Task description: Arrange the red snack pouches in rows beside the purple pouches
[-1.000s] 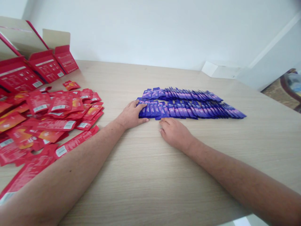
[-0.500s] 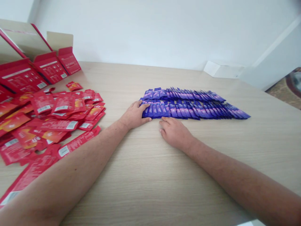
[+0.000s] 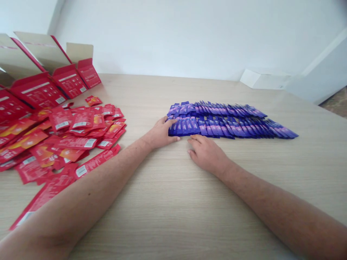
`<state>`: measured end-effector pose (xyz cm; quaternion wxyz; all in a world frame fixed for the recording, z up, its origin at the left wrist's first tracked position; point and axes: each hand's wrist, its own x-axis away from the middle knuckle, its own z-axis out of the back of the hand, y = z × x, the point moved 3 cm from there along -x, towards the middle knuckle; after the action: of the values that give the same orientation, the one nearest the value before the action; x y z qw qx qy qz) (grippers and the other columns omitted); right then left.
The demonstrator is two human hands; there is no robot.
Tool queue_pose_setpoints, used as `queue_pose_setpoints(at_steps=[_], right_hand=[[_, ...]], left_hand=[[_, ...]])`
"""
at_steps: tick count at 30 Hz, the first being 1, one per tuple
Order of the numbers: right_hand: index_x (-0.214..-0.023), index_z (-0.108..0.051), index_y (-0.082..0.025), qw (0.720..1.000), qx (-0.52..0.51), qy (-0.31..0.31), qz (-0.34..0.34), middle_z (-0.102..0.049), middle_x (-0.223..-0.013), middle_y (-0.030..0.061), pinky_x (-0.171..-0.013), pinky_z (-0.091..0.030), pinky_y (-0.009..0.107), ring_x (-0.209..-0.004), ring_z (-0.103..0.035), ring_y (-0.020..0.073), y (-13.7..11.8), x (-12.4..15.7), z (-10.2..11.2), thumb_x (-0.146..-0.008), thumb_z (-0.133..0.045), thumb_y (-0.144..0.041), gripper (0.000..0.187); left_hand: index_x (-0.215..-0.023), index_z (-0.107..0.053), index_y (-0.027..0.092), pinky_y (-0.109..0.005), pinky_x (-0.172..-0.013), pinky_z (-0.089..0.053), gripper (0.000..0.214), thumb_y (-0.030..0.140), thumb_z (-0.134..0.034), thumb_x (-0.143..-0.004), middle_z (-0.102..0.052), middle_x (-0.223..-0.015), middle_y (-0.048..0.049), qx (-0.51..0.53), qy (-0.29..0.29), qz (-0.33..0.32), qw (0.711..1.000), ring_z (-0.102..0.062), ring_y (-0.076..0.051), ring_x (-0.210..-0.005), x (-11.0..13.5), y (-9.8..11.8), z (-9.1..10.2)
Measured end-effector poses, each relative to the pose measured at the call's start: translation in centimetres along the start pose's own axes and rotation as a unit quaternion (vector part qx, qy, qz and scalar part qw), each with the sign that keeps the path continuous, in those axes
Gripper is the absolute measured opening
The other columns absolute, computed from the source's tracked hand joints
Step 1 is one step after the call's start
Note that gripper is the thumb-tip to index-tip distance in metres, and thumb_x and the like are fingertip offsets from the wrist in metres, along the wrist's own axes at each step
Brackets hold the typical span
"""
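Note:
Two overlapping rows of purple sachets lie across the table: a back row (image 3: pixel 225 109) and a front row (image 3: pixel 230 127). At the left end of the front row, my left hand (image 3: pixel 162 133) rests with its thumb and fingers apart, touching the end sachets. My right hand (image 3: pixel 206 152) lies on the table just in front of the front row. Its fingers are loosely bent, with fingertips near the lower edge of the sachets and nothing visible in them.
A loose heap of red and orange sachets (image 3: pixel 81 121) covers the table's left side. Behind it stand several opened red boxes (image 3: pixel 69 80). One small red sachet (image 3: pixel 93 100) lies apart from the heap. A white box (image 3: pixel 264 79) sits against the wall at the back right.
The view has shifted slightly, so everything appears a little further right. Both hands keep nearly the same place against the purple rows, and the sachets look unmoved.

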<state>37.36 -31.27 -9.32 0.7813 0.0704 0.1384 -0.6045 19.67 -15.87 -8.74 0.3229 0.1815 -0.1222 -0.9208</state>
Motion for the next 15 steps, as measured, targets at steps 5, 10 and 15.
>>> queue_pose_setpoints(at_steps=[5, 10, 15], right_hand=[[-0.137, -0.068, -0.007, 1.000, -0.003, 0.002, -0.002, -0.064, -0.144, 0.0220, -0.117, -0.048, 0.049, -0.133, -0.061, 0.0334, 0.0, 0.2, 0.1, -0.098, -0.062, -0.021, 0.041], [-0.137, -0.067, -0.007, 1.000, -0.006, 0.004, 0.000, -0.065, -0.144, 0.0219, -0.117, -0.049, 0.049, -0.133, -0.061, 0.0336, 0.0, 0.3, 0.1, -0.098, -0.062, -0.021, 0.042], [-0.137, -0.067, -0.007, 1.000, -0.007, 0.010, 0.004, -0.065, -0.144, 0.0213, -0.117, -0.050, 0.049, -0.132, -0.062, 0.0334, 0.0, 0.3, -0.1, -0.098, -0.062, -0.021, 0.042]], left_hand=[[-0.163, -0.046, 0.018, -0.050, -0.130, -0.034, 0.097, 0.064, -0.078, -0.083, -0.040, -0.167, -0.0199, -0.047, -0.014, 0.017, 0.999, -0.040, -0.042, -0.156, 0.6, -1.3, 0.5], [-0.165, -0.043, 0.018, -0.051, -0.129, -0.034, 0.097, 0.070, -0.070, -0.088, -0.044, -0.165, -0.0217, -0.078, 0.000, 0.030, 0.996, -0.043, -0.041, -0.155, 0.7, -2.1, -0.1], [-0.164, -0.042, 0.010, -0.051, -0.129, -0.033, 0.103, 0.073, -0.069, -0.087, -0.043, -0.165, -0.0275, -0.100, 0.000, 0.073, 0.992, -0.040, -0.044, -0.156, -0.1, -2.0, -0.8]])
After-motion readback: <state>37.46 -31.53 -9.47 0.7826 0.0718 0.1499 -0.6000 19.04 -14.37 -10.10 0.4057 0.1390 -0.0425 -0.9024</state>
